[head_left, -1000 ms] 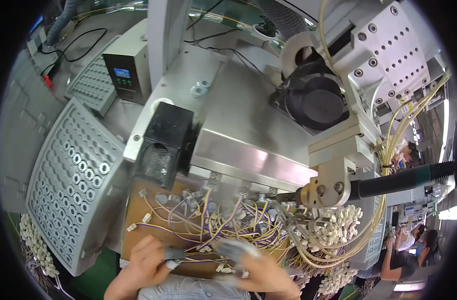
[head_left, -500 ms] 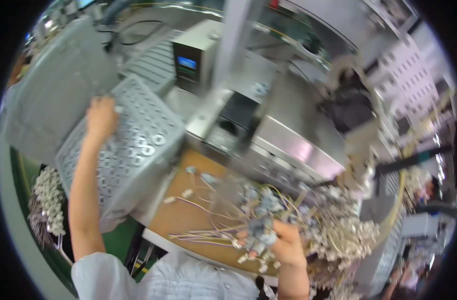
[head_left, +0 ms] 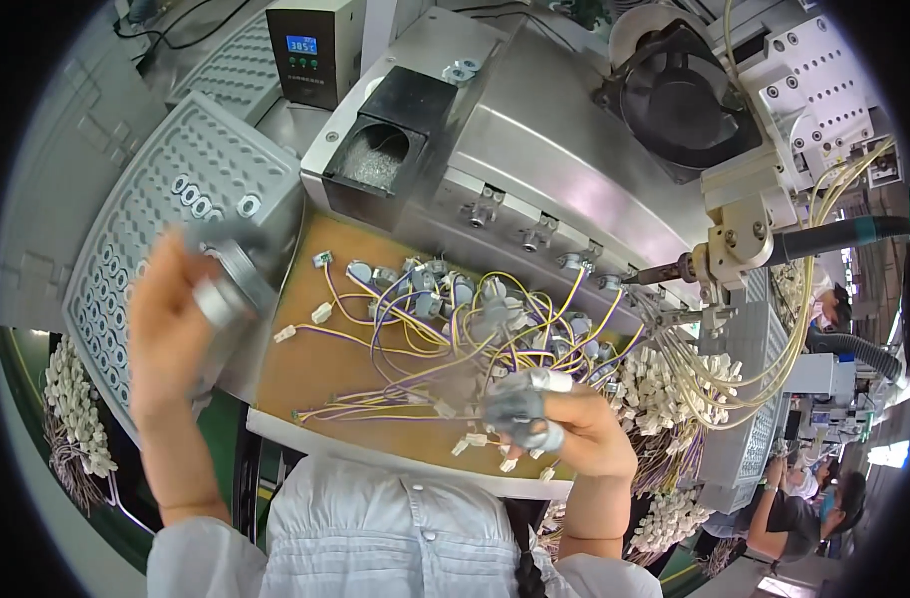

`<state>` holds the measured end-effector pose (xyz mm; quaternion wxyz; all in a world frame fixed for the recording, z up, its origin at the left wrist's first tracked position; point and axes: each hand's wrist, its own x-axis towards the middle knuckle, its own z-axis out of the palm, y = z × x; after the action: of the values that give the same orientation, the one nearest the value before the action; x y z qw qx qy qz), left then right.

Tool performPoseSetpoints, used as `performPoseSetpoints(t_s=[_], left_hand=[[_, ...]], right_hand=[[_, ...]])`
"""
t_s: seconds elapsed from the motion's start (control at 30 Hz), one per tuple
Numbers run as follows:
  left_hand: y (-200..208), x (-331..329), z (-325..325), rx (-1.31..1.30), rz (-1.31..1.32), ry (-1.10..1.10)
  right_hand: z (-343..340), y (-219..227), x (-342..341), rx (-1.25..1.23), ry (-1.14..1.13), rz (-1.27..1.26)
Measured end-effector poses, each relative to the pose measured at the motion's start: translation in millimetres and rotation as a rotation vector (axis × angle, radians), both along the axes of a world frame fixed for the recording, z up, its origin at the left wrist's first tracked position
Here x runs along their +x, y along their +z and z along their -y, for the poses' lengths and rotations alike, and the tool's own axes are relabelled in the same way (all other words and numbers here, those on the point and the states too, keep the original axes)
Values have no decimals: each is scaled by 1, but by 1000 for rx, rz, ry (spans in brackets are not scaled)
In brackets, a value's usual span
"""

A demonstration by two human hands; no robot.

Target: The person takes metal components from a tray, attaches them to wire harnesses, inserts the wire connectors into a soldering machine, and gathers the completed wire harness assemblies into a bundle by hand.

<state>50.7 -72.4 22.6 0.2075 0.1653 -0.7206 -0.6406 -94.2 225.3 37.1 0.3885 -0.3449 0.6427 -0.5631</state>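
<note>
The left hand [head_left: 171, 334] is blurred in front of the right side of a pale grey tray [head_left: 136, 194], its fingers bent toward the tabletop [head_left: 320, 374] and wrapped in grey coverings; the blur makes it impossible to tell whether they pinch anything. Ring-shaped metal parts [head_left: 108, 289] sit in the tray's recesses, mostly along its left side, with a few more near the upper right. The right hand [head_left: 589, 434] is over the near right part of the brown tabletop, its fingers, likewise in grey coverings, curled close together; whether something is between them cannot be told. Just beyond and left of it, yellow and purple wires [head_left: 405, 344] lie in a loose tangle on the tabletop, some ending in white connectors [head_left: 322, 313], with round grey metal parts [head_left: 430, 301] heaped among them toward the back. Behind the tabletop stand a black box [head_left: 407, 98] with an opening showing wiry silver material and a broad metal housing [head_left: 544, 120]. A black fan [head_left: 679, 100] is above the housing's right end, and a slim metal tip [head_left: 664, 272] on a bracket points left near the wires. A thick bunch of white plugs [head_left: 674, 384] is at the right of the tabletop.
</note>
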Motion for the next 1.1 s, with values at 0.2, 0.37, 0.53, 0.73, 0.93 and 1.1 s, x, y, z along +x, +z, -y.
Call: performPoseSetpoints(t_s=[0.2,0.37,0.53,0.73,0.93,1.1], left_hand=[[-19,-3,-84,-56,-102,-263],[-25,-17,-111,-135,-154,-440],[-30,-17,-123,-158,-157,-420],[-26,-18,-122,24,-42,-354],[-30,-21,-115,-366,-171,-309],[-28,-24,-123,-545,-375,-261]], right_hand=[[-2,13,5,192,146,-467],[-2,-8,20,192,-42,117],[-2,-11,30,105,-93,-170],[-2,-11,26,55,-68,-227],[1,-2,20,253,-78,-239],[-4,-11,12,234,81,249]])
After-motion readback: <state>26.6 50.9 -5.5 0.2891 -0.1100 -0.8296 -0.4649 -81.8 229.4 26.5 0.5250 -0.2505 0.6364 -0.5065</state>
